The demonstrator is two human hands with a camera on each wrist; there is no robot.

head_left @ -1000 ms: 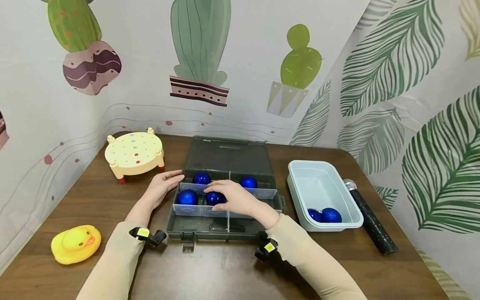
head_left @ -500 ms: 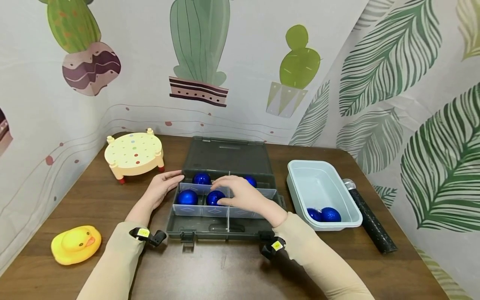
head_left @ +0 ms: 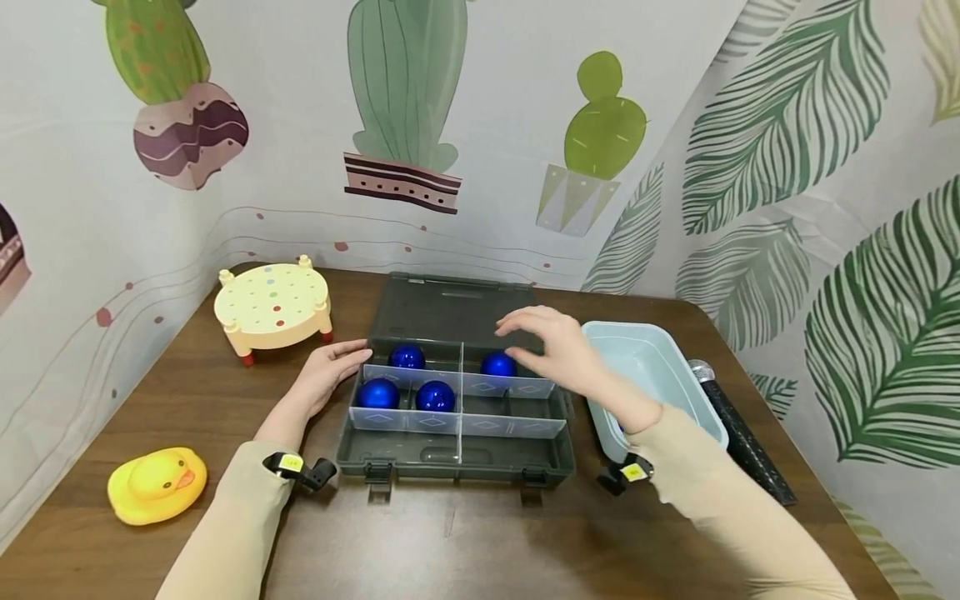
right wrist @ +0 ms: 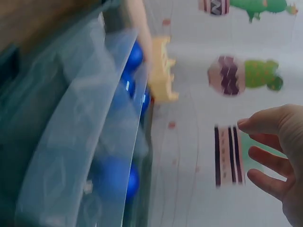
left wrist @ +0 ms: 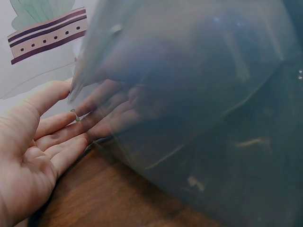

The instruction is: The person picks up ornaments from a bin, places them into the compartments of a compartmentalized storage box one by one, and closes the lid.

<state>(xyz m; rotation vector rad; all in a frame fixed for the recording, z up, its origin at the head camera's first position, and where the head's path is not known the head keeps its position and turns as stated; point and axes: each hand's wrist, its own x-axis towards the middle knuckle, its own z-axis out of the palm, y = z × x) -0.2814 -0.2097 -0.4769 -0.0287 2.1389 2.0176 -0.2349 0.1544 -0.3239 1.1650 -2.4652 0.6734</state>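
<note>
A dark see-through divided plastic box (head_left: pixel 420 465) lies with its lid laid back. Two blue balls, a matte one (head_left: pixel 377 394) and a shiny one (head_left: pixel 435 397), sit side by side in its middle row on the left. In the back row are a blue ball (head_left: pixel 407 357) at left and another blue ball (head_left: pixel 498 364) at right. My left hand (head_left: pixel 324 377) touches the box's left wall with nearly straight fingers, as the left wrist view also shows. My right hand (head_left: pixel 558 348) hovers over the box's right side, fingers apart and holding nothing.
Right of the box stands a light blue tub (head_left: pixel 651 367), partly hidden by my right forearm. Beside it lies a black microphone (head_left: pixel 738 433). A cream toy stool (head_left: pixel 273 312) stands at the back left, and a yellow rubber duck (head_left: pixel 157 486) at the front left.
My right hand has left the shiny ball in the middle row and moved right and up, toward the tub. The left hand stays at the box's left wall.
</note>
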